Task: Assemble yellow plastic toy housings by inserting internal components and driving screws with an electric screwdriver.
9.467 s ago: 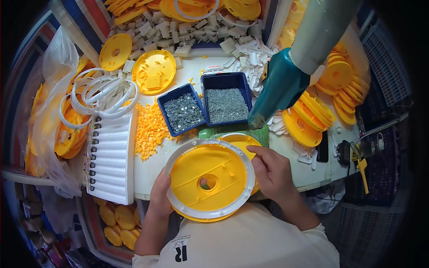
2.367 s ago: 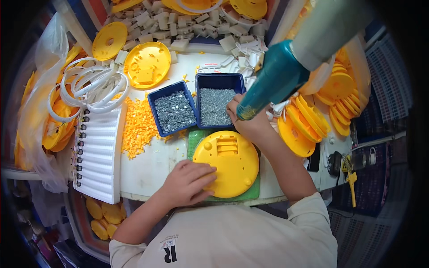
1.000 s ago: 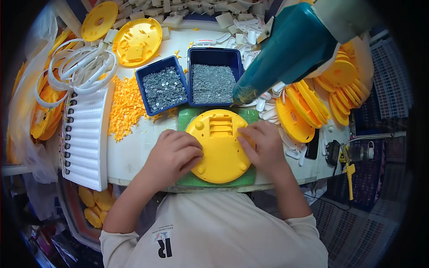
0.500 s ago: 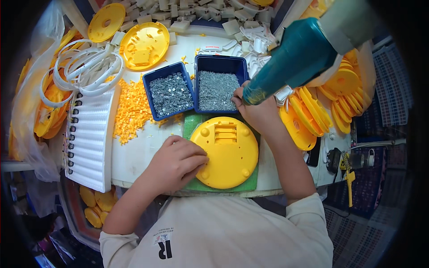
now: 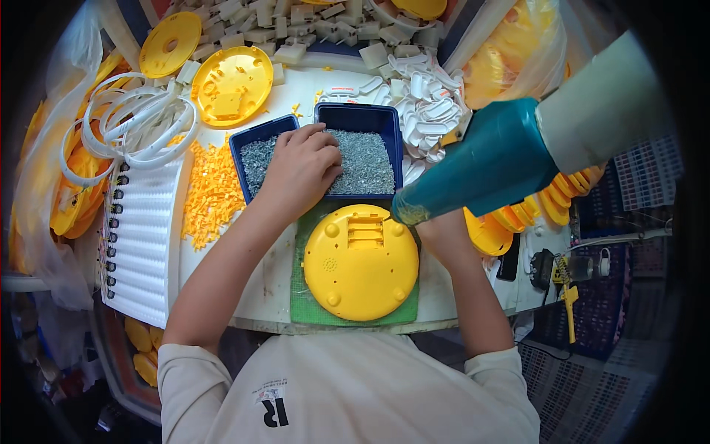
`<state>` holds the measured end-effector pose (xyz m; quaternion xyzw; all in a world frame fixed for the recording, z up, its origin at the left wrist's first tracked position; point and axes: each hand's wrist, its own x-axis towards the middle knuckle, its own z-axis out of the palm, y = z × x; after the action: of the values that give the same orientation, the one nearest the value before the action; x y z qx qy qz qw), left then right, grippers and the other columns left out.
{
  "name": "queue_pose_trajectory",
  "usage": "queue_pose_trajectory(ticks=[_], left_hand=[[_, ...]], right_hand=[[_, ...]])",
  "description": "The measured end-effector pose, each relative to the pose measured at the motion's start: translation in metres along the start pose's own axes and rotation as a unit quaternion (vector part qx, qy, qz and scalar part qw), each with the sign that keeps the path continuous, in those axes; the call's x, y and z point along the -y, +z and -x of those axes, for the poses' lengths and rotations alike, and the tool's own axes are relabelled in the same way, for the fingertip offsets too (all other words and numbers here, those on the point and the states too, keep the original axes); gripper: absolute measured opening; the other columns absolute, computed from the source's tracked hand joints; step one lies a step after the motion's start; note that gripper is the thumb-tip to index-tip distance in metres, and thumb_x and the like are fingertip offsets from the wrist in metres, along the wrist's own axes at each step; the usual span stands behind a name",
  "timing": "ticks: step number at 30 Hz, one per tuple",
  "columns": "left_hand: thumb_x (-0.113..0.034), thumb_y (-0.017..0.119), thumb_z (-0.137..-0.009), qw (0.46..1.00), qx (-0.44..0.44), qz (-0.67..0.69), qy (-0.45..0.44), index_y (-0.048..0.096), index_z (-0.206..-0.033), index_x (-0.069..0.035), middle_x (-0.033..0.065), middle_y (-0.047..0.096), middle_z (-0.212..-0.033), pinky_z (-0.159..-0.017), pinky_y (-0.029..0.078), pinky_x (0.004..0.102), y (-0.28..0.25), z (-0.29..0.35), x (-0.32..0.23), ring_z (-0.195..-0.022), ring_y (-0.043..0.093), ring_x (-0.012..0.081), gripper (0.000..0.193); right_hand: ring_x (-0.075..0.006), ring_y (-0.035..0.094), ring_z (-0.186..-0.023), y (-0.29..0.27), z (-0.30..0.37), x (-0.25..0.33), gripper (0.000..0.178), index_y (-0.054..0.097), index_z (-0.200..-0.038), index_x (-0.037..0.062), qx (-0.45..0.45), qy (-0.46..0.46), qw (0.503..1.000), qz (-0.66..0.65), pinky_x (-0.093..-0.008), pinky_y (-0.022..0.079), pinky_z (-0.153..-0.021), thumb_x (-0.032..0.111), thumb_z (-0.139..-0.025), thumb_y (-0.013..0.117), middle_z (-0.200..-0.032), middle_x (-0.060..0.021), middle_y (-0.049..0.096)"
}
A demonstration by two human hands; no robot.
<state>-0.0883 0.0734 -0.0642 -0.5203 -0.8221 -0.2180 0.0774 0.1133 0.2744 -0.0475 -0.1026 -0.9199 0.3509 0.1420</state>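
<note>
A round yellow plastic housing (image 5: 361,274) with an open battery compartment rests on a green mat (image 5: 302,305). My left hand (image 5: 305,159) reaches over two blue bins, its fingers bent together at the small screws (image 5: 362,159) in the right bin; its fingertips are hidden, so what they pinch does not show. The left bin also holds small metal parts (image 5: 257,159). A teal power screwdriver (image 5: 473,166) slants in from the upper right, its tip by the housing's upper right edge. My right hand (image 5: 444,235) is beside that tip, its fingers hidden behind the tool.
Loose yellow bits (image 5: 211,196) lie left of the bins, beside a ridged white foam tray (image 5: 144,229) and white rings (image 5: 133,122). Another yellow shell (image 5: 233,85) stands behind. White plastic pieces (image 5: 433,100) and stacked yellow covers (image 5: 488,231) lie to the right.
My left hand has left the housing and moved up to the bins. My right hand has come down from the screw bin to the housing, and the screwdriver's tip has lowered there too.
</note>
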Motion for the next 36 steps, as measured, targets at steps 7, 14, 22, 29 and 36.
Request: queue_pose_trajectory(ticks=[7, 14, 22, 29, 36], left_hand=[[-0.014, 0.078, -0.089, 0.999, -0.035, 0.039, -0.006, 0.072, -0.096, -0.012, 0.0036, 0.07, -0.124, -0.11, 0.04, 0.0491, 0.003, 0.004, -0.005, -0.14, 0.053, 0.0293, 0.01], [-0.007, 0.074, -0.089, 0.987, -0.061, 0.138, -0.05, 0.071, -0.099, -0.006, 0.0068, 0.073, -0.103, -0.09, 0.051, 0.0406, -0.016, 0.019, -0.02, -0.104, 0.067, 0.0269, 0.011], [-0.011, 0.073, -0.093, 0.939, 0.01, 0.287, -0.192, 0.07, -0.102, -0.003, 0.0111, 0.07, -0.091, -0.07, 0.055, 0.0352, -0.028, 0.057, -0.036, -0.076, 0.068, 0.0242, 0.012], [-0.008, 0.071, -0.097, 0.926, 0.006, 0.33, -0.185, 0.071, -0.102, 0.0, 0.0061, 0.07, -0.086, -0.062, 0.049, 0.0263, -0.014, 0.063, -0.042, -0.07, 0.061, 0.0111, 0.009], [-0.013, 0.073, -0.097, 0.93, 0.039, 0.29, -0.222, 0.076, -0.105, 0.0, 0.0109, 0.077, -0.087, -0.065, 0.056, 0.0284, -0.019, 0.061, -0.047, -0.073, 0.074, 0.0165, 0.016]], right_hand=[[-0.0368, 0.072, -0.092, 0.004, 0.015, 0.003, 0.023, 0.073, -0.107, -0.0033, 0.043, 0.078, 0.996, -0.007, -0.0426, 0.056, -0.081, 0.016, -0.098, 0.065, -0.099, -0.022, 0.075], [-0.0328, 0.072, -0.095, 0.003, 0.006, 0.01, 0.02, 0.073, -0.108, -0.0036, 0.097, 0.08, 0.991, -0.049, -0.0388, 0.056, -0.087, 0.012, -0.099, 0.064, -0.103, -0.0162, 0.075], [-0.0326, 0.07, -0.1, -0.011, -0.004, 0.009, 0.021, 0.072, -0.116, -0.0001, 0.082, -0.033, 0.995, -0.042, -0.039, 0.055, -0.089, 0.004, -0.096, 0.067, -0.105, -0.0141, 0.073], [-0.0307, 0.066, -0.103, 0.017, -0.055, 0.02, 0.019, 0.074, -0.106, 0.0081, -0.041, -0.195, 0.961, 0.194, -0.0425, 0.053, -0.089, 0.012, -0.088, 0.078, -0.106, -0.0095, 0.069], [-0.0288, 0.063, -0.093, 0.047, -0.068, -0.021, 0.014, 0.069, -0.096, 0.0105, -0.039, -0.134, 0.976, 0.164, -0.0432, 0.051, -0.084, 0.013, -0.086, 0.078, -0.097, -0.0053, 0.064]])
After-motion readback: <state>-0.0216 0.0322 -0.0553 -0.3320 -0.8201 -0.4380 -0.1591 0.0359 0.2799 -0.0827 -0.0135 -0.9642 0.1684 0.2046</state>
